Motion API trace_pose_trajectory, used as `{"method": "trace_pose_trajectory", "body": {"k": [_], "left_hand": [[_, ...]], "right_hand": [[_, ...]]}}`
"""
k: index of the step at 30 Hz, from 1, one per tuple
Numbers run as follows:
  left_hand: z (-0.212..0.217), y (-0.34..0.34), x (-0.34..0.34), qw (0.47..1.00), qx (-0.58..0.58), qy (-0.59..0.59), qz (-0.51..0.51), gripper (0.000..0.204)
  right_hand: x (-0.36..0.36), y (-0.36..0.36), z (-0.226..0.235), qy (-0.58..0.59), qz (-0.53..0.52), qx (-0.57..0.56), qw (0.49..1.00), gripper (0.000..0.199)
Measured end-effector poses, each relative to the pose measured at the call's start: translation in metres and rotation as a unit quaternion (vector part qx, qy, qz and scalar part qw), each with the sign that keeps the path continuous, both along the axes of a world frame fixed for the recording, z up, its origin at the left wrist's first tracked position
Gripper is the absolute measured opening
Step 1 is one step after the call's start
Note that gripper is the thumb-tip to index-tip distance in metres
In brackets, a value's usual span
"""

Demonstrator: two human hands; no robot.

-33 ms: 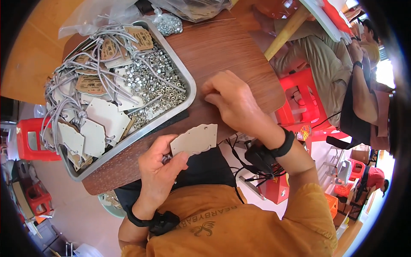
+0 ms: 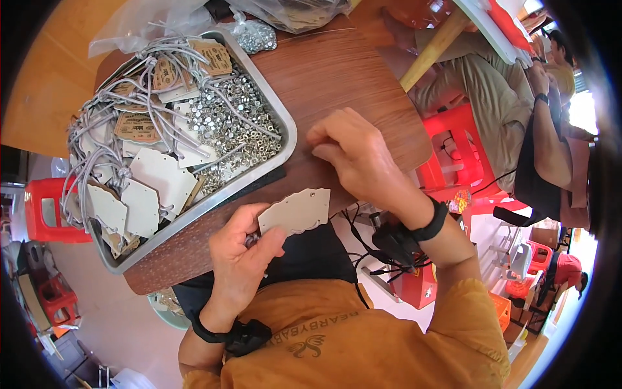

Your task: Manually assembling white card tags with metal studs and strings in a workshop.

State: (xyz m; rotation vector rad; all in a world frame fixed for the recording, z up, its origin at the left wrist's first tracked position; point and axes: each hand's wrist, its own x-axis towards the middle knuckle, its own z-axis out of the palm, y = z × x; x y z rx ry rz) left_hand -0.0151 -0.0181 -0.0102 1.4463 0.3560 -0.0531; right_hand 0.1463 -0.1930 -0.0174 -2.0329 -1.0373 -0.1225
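A pale cardboard tag (image 2: 295, 212) with one wavy edge and small holes is held between the thumb and fingers of my left hand (image 2: 238, 259). Over the table edge, my right hand (image 2: 355, 154) has its fingers curled together; whatever they may hold is hidden. It stays apart from the tag. To the left lies a metal tray (image 2: 289, 133). Inside it are similar cardboard tags (image 2: 165, 180), tangled grey cords (image 2: 97, 152) and a heap of small shiny metal eyelets or snap parts (image 2: 240, 120).
A clear bag of metal pieces (image 2: 254, 35) lies beyond the tray on the brown wooden table (image 2: 330, 65). Red plastic stools (image 2: 459, 146) stand at right, near a seated person's legs (image 2: 483, 84). Black cables (image 2: 363, 243) hang below my right forearm.
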Motion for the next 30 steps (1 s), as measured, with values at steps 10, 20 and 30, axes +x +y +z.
{"method": "trace_pose_trajectory", "body": {"k": [10,20,30], "left_hand": [[-0.002,-0.007,0.0,0.995,0.089,-0.042,-0.014,0.025],[0.006,-0.013,0.001,0.999,-0.044,-0.021,0.01,0.023],[0.007,-0.011,0.004,0.992,-0.127,0.009,0.005,0.027]], "right_hand": [[-0.048,-0.002,0.011,-0.071,0.07,0.099,0.99,0.024],[-0.064,0.006,0.0,-0.256,0.035,0.048,0.965,0.042],[-0.056,0.005,-0.002,-0.221,0.04,0.075,0.972,0.041]]}}
